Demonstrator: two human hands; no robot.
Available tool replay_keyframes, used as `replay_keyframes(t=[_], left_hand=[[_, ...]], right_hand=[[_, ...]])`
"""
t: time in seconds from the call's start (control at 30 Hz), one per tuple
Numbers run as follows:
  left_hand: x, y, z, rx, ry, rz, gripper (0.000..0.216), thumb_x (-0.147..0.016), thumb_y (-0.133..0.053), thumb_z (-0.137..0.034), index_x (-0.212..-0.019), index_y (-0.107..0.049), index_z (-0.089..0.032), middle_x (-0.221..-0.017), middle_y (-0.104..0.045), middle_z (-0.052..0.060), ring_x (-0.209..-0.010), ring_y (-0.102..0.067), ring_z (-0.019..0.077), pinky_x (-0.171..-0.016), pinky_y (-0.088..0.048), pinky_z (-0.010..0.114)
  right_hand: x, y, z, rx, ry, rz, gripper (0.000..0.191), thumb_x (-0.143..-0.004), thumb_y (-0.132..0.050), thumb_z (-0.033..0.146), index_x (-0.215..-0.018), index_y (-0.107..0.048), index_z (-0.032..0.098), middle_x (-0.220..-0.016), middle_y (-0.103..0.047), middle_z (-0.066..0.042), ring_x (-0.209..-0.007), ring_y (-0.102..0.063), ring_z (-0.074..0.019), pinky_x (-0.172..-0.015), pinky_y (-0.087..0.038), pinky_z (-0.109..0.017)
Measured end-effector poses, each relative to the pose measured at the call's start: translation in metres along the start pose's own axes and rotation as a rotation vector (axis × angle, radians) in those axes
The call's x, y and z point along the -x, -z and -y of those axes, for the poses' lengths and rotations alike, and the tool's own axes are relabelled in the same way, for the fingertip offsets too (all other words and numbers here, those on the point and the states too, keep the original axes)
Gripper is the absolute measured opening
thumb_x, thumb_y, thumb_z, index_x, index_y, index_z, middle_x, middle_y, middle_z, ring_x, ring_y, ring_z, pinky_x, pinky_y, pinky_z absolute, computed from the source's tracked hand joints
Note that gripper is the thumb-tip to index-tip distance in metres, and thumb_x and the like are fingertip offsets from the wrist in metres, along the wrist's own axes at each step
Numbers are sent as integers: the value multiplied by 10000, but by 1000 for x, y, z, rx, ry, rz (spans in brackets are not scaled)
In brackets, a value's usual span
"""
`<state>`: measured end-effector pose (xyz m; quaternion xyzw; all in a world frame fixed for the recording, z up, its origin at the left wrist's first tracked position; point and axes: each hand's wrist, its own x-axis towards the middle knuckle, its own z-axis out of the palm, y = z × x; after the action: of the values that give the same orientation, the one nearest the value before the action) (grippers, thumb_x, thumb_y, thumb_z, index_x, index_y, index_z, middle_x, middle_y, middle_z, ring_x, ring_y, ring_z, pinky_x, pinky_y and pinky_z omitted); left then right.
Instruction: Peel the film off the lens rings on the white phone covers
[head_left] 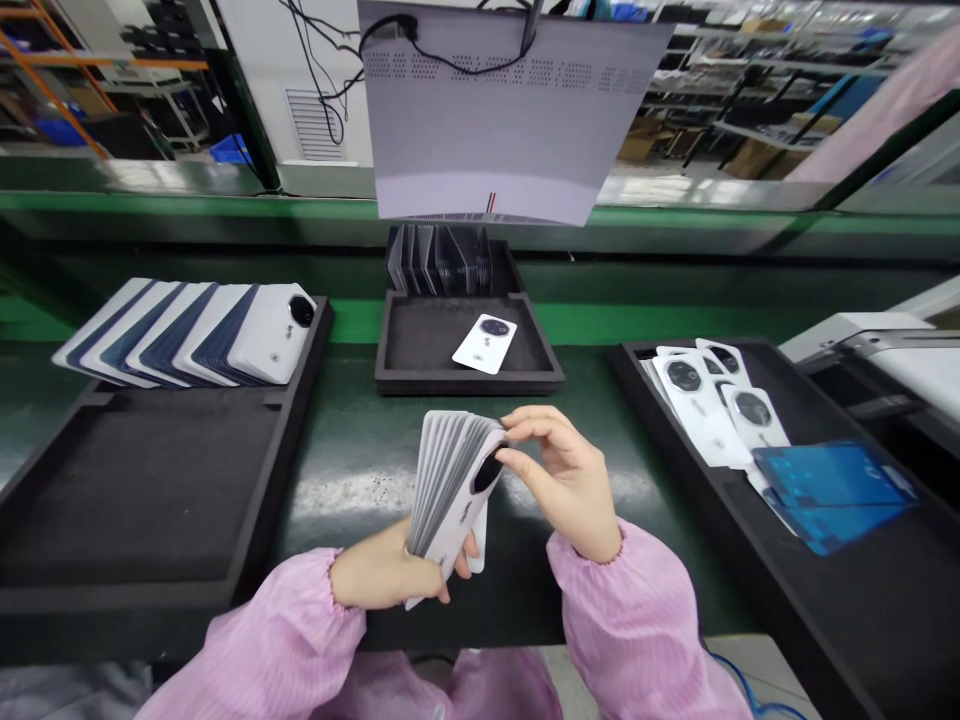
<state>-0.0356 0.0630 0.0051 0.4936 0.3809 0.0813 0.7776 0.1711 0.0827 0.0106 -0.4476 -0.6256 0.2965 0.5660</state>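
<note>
A fanned stack of white phone back covers (444, 490) is held above the green bench, tilted up and slightly to the right. My left hand (394, 570) wraps around the lower end of the stack, its thumb lying across the front cover. With thumb and fingers, my right hand (559, 475) pinches the upper right corner of the front cover, beside its dark round camera area. Another white piece shows behind the stack, partly hidden. Beyond my hands, a single white cover (486, 343) lies in the middle black tray (469, 383).
The left black tray (259, 490) bears a leaning row of white and dark covers (187, 335). Dark panels (442, 262) stand behind the middle tray. On the right black tray (847, 620) lie loose white covers (701, 410) and blue film sheets (832, 490). A white panel (510, 120) hangs above.
</note>
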Motion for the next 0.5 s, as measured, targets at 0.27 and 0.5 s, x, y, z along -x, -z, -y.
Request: replay_keyframes(t=[0.27,0.5], left_hand=[[8,0,-5,34,-34,58,435,-553,-494,-156,-961,-641,-191,-844,-622,24,-657,-588,187,-629,-442,340],[12,-5,-10,-12,-44,-8,417,-559,-463,-151,-927,-657,-177,-799,-611,23,-622,-564,176,-598,-424,337]], right_hand=[[-3,7,3,180,327,12,142,-786,-661,140,-888,-648,238,-914,-611,-47,-827,-607,-186,-715,-523,-359],[-3,18,2,145,161,120,74,-775,-679,197,-785,-606,205,-935,-607,-62,-889,-605,-202,-780,-510,-372]])
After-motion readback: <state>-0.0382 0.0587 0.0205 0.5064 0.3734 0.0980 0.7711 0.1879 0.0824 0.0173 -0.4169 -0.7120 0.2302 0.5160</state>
